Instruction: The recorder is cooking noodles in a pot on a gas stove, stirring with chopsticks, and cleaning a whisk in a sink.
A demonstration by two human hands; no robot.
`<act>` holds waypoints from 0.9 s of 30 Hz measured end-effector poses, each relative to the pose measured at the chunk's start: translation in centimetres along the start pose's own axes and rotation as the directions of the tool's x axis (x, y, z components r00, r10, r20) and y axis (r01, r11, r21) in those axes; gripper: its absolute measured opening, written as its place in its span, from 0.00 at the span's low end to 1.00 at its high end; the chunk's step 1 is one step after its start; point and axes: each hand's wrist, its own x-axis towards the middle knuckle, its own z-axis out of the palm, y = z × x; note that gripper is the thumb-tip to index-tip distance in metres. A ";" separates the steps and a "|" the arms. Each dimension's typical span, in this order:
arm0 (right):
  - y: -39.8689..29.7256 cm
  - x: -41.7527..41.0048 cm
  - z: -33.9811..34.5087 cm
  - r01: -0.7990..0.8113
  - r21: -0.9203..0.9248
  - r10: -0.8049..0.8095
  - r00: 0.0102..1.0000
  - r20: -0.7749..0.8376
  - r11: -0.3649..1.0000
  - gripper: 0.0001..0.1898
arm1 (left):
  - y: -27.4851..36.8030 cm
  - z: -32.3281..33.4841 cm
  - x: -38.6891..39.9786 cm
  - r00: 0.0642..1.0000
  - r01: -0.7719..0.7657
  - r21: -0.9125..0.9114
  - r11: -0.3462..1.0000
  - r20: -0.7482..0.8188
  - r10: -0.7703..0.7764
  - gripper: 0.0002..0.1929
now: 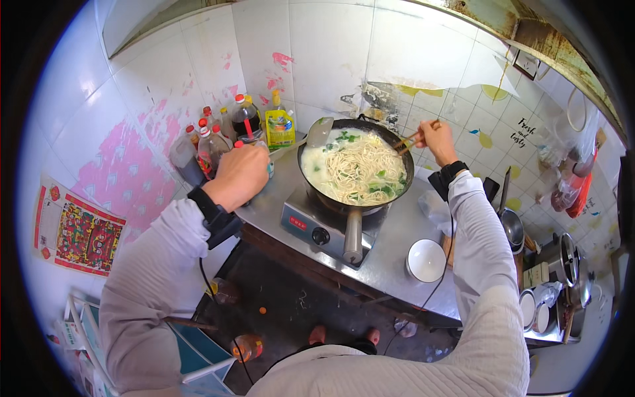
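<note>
A black wok [411,171] with a metal handle sits on a single-burner gas stove [302,229]. Noodles [357,166] lie in pale, cloudy broth with green leaves [381,189] among them. My left hand [243,174] grips the handle of a metal ladle [320,132], whose bowl hangs at the wok's left rim. With my right hand [436,140] I hold wooden chopsticks [404,145]; their tips reach over the right side of the wok, by the noodles. An empty white bowl [426,261] stands on the metal counter [384,248], right of the stove.
Several sauce bottles [245,119] and a yellow pouch [280,128] crowd the corner behind my left hand. Clear plastic bags [434,206] lie under my right forearm. Further right are a small pan [511,228] and white bowls [528,308]. Cables hang from both wrists.
</note>
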 end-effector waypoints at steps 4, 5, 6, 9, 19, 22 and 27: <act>4.2 -0.9 2.1 -0.101 0.194 0.094 0.995 0.045 0.976 0.09 | 0.2 4.0 0.5 0.999 0.012 -0.075 0.997 0.037 -0.009 0.09; 4.9 -1.4 2.8 -0.084 0.207 0.075 0.996 0.052 0.975 0.09 | 0.4 5.0 0.5 0.999 0.007 -0.083 0.997 0.042 -0.003 0.09; 5.2 -1.7 3.7 -0.120 0.289 0.116 0.993 0.033 0.950 0.09 | 0.6 5.9 0.8 0.974 0.193 -0.445 0.875 0.198 -0.114 0.09; 4.9 -2.7 5.6 -0.204 0.444 0.230 0.973 -0.005 0.873 0.08 | 1.4 6.9 0.6 0.841 0.538 -0.843 0.016 0.534 -0.088 0.09; -0.4 -3.1 3.4 -0.223 0.667 0.274 0.961 0.030 0.710 0.07 | 2.3 -1.6 -1.7 0.771 0.636 -0.768 0.075 0.632 -0.078 0.12; -2.3 -3.2 2.8 -0.120 0.698 0.206 0.978 -0.040 0.706 0.09 | 2.6 -3.4 -1.1 0.798 0.602 -0.787 0.139 0.597 -0.076 0.11; -3.9 -4.0 1.5 -0.043 0.611 0.107 0.992 -0.067 0.790 0.09 | 3.2 -4.5 0.1 0.875 0.472 -0.762 0.443 0.465 -0.132 0.14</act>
